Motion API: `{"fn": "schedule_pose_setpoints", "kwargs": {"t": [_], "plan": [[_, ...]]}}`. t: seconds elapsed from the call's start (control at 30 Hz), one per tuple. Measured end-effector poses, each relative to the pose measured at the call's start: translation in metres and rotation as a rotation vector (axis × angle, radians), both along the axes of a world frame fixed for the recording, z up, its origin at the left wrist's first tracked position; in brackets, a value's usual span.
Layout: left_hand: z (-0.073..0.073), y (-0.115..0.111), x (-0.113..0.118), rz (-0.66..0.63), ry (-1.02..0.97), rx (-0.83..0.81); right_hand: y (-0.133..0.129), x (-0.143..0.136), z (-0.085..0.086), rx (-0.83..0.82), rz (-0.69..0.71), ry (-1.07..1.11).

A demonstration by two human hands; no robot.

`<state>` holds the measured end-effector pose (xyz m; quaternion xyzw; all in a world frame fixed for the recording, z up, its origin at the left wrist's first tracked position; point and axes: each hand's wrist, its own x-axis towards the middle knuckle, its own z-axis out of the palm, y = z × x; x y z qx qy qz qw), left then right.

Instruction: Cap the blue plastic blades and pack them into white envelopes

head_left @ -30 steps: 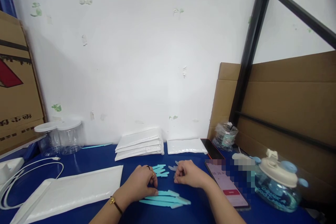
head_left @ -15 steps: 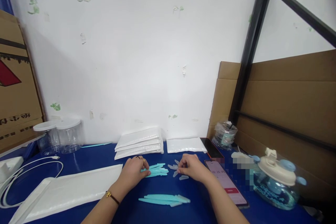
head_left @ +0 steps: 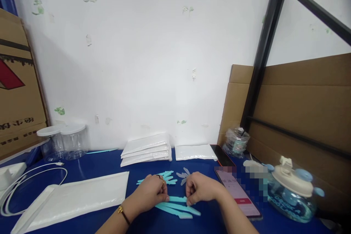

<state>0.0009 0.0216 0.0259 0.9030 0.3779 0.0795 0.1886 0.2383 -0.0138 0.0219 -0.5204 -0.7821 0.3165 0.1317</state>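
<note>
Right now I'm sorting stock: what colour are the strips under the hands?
Light turquoise strips, clearest in the head view.

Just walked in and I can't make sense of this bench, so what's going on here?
A person sits at a blue table, both hands on a turquoise plastic strip. The left hand pinches one end, the right hand the other, above a small pile of similar strips. More strips lie just beyond, with white padded envelopes behind and a phone to the right.

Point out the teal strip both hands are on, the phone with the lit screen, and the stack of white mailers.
teal strip point(head_left: 177, 199), head view, bare middle between the hands.
phone point(head_left: 241, 199), head view, lit screen.
stack of white mailers point(head_left: 146, 149), head view, top mailer's face.
</note>
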Motion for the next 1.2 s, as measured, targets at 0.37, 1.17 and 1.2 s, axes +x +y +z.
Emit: {"fn": "schedule_pose_setpoints", "kwargs": {"t": [0.37, 1.17, 1.2], "plan": [[0.006, 0.024, -0.023, 0.184, -0.049, 0.100, 0.008, 0.013, 0.001, 0.313, -0.308, -0.080], [0.012, 0.014, -0.019, 0.133, -0.080, 0.130, 0.009, 0.015, 0.000, 0.346, -0.325, -0.041], [0.013, 0.010, -0.017, 0.067, -0.090, 0.100, 0.008, 0.014, 0.000, 0.339, -0.311, -0.016]]}}
